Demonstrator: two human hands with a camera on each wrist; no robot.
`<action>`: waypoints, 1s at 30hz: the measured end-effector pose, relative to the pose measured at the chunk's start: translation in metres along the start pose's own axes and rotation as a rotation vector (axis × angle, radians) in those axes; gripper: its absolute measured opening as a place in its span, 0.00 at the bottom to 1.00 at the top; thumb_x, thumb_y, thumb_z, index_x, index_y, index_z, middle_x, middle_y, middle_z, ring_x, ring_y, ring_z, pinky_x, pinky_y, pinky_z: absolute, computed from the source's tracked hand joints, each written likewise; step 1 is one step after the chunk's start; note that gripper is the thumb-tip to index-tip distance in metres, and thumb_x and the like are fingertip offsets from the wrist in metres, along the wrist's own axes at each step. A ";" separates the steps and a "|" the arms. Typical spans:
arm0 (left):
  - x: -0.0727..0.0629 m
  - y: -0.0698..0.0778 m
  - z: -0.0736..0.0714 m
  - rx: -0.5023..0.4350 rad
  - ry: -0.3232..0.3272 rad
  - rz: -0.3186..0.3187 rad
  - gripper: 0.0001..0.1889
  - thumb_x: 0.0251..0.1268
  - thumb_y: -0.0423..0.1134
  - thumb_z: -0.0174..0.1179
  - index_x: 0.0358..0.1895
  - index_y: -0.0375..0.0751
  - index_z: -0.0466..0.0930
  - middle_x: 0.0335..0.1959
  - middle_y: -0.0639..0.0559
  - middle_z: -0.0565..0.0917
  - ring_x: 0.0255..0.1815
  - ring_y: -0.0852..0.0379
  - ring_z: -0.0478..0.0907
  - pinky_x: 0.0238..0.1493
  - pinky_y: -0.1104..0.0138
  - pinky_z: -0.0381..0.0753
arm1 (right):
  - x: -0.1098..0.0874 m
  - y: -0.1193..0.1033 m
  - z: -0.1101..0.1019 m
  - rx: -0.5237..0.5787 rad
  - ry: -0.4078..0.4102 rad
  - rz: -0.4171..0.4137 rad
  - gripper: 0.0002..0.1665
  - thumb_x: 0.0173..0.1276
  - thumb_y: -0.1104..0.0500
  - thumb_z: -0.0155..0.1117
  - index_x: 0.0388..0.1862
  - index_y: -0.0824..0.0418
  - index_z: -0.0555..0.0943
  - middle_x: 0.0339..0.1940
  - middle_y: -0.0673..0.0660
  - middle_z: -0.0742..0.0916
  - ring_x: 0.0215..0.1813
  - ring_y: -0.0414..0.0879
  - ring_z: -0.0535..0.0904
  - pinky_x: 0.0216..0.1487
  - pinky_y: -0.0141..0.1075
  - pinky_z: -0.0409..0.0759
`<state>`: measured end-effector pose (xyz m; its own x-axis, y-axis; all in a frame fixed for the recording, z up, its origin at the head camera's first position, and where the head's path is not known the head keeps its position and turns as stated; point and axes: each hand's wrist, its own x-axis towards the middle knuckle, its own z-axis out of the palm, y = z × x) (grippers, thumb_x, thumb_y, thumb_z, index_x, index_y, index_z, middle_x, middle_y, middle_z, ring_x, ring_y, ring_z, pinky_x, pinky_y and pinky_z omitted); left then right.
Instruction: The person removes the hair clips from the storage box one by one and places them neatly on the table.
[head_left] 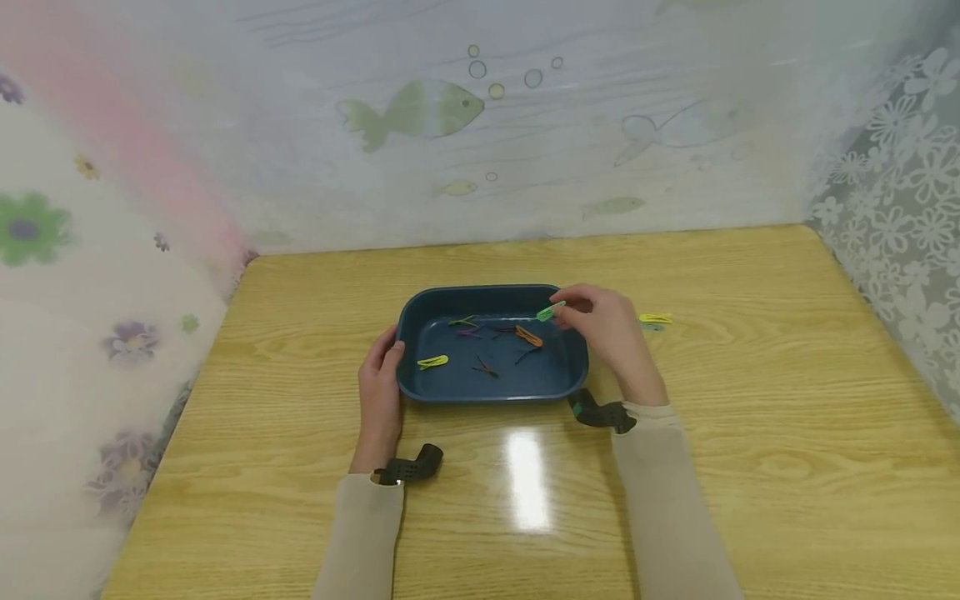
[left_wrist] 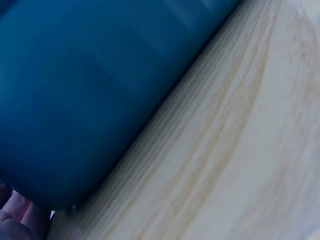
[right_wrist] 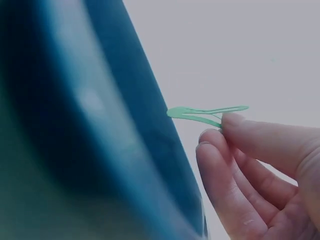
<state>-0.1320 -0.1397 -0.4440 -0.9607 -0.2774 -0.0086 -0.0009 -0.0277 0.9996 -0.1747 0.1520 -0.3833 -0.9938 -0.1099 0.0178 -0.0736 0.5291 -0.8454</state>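
Between thumb and fingertips, my right hand [head_left: 611,329] pinches a green snap hair clip [right_wrist: 205,114], held over the right part of a dark blue plastic basin [head_left: 487,393]. The right wrist view shows the clip sprung open, its narrow arms apart. My left hand [head_left: 381,390] grips the basin's left side, thumb over the rim and fingers along the outer wall. Inside the basin lie several hair clips, among them a yellow one [head_left: 432,362] at the left, an orange one [head_left: 528,336] at the right and a dark red one [head_left: 485,367] near the front.
To the right of the basin, partly behind my right hand, a yellow clip [head_left: 657,318] and a grey-green clip [head_left: 652,327] lie on the wooden table [head_left: 757,450]. A fish-patterned curtain [head_left: 525,200] hangs along the table's back edge.
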 end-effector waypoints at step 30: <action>0.000 0.000 0.000 0.009 -0.013 0.017 0.18 0.65 0.47 0.49 0.57 0.50 0.71 0.56 0.58 0.71 0.58 0.64 0.64 0.60 0.67 0.60 | -0.005 0.021 -0.035 0.327 0.155 0.111 0.24 0.57 0.50 0.64 0.45 0.68 0.78 0.37 0.60 0.83 0.37 0.52 0.81 0.39 0.34 0.79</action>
<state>-0.1321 -0.1397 -0.4439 -0.9640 -0.2657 0.0085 0.0129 -0.0148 0.9998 -0.1738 0.1930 -0.3829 -0.9969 0.0749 -0.0241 0.0409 0.2316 -0.9720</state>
